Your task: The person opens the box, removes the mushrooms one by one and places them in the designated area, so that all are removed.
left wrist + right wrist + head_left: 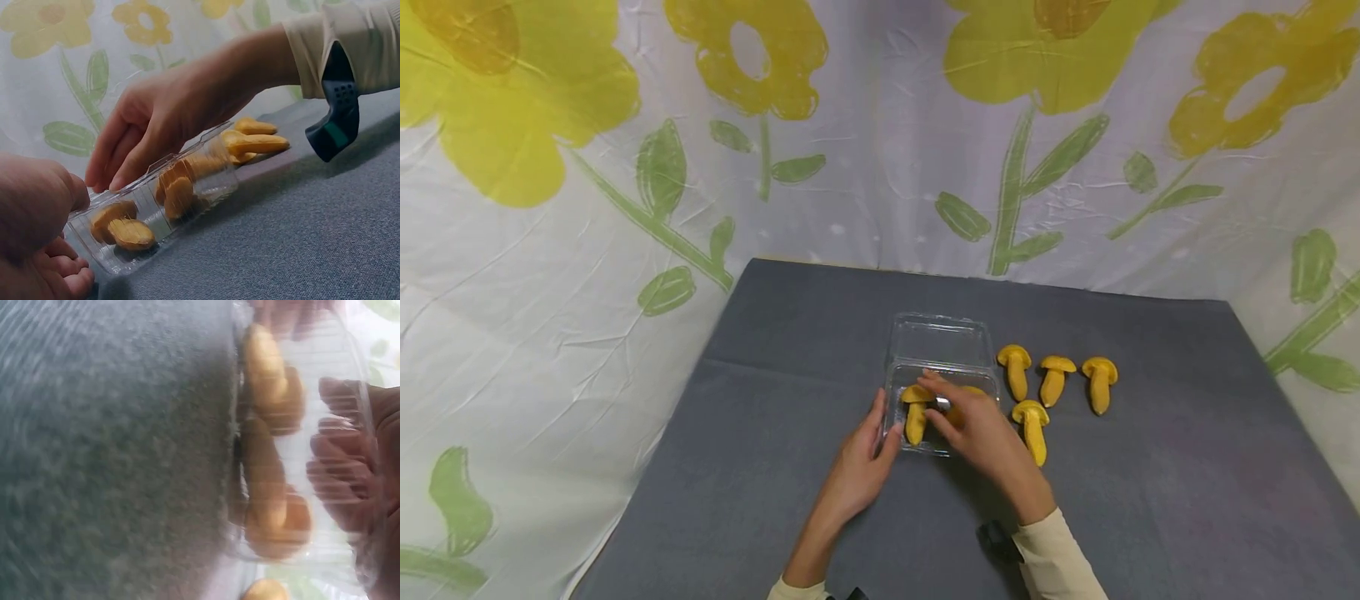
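Observation:
A clear plastic clamshell container (942, 449) stands with its lid folded back. Inside it lie two yellow mushrooms, the left one (915, 423) in plain view and the right one (973, 390) partly covered by my right hand. My left hand (859, 471) holds the container's front left corner, its thumb at the rim and its fingers along the side. Over the container hovers my right hand (981, 429), fingers loosely bent and apart. Nothing shows between them. Both mushrooms also appear through the wall in the left wrist view, the nearer mushroom (132, 233) close to my left hand.
Right of the container, several more yellow mushrooms lie on the grey cloth, including a far-right mushroom (1100, 387) and a nearer mushroom (1034, 433). The open lid (942, 340) extends behind the container. A flower-printed curtain (880, 167) hangs behind the table.

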`<state>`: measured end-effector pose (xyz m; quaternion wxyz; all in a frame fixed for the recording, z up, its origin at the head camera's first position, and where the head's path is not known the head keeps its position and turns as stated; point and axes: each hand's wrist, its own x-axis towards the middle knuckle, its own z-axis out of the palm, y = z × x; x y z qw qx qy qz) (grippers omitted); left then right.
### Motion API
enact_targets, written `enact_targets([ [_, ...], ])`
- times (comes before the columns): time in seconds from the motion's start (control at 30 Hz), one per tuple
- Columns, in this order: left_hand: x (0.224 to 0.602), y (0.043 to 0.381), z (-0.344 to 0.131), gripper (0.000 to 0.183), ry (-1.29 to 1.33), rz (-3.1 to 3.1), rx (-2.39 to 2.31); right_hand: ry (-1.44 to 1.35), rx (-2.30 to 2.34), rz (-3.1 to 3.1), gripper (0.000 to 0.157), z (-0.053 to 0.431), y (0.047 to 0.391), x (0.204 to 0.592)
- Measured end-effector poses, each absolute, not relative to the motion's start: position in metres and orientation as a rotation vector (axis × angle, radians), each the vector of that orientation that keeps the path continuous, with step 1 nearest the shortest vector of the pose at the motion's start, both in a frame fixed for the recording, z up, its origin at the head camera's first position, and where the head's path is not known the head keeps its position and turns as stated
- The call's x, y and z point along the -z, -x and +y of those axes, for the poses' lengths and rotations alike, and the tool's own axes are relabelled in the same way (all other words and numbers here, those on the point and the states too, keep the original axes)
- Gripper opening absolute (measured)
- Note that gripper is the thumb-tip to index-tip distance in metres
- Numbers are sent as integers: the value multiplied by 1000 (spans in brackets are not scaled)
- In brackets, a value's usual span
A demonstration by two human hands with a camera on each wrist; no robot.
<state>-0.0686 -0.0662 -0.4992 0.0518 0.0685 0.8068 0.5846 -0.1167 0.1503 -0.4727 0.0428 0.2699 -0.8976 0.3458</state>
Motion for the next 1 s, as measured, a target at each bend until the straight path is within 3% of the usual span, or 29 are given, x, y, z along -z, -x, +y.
enact_targets([
  [1.0,497,68,-67,69,-218,2494,-1765,-846,-876,-2795,45,133,122,476],
])
